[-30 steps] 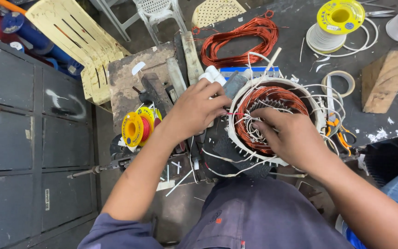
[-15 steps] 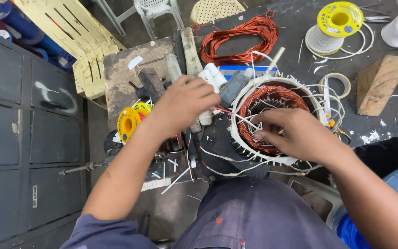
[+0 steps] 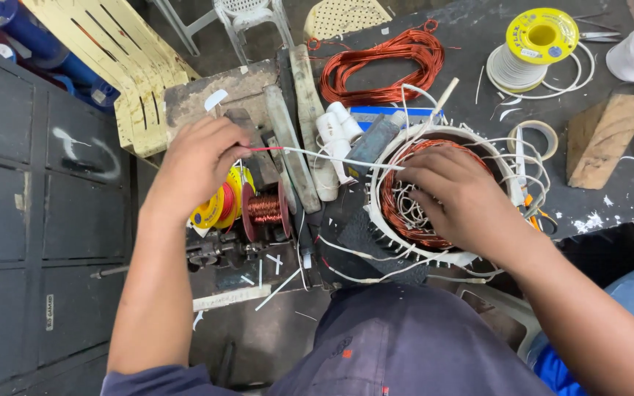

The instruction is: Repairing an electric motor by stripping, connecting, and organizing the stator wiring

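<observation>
**Cord pulled taut from stator**

Left hand (image 3: 198,163) pinched closed on a thin white cord (image 3: 332,156), drawn tight away from the stator (image 3: 445,194). Right hand (image 3: 455,196) pressed curled fingers onto the copper windings, seemingly steadying them; grip unclear. Left of stator sat a small copper spool (image 3: 264,209); behind it, a loose copper wire coil (image 3: 383,66) on the counter (image 3: 471,37).

The motor stator (image 3: 434,198) lies on the tabletop (image 3: 610,183); a wire coil (image 3: 383,66) at its 11 o'clock, a thread spool (image 3: 537,44) at 1 o'clock, small spools (image 3: 247,205) at 9 o'clock.
</observation>
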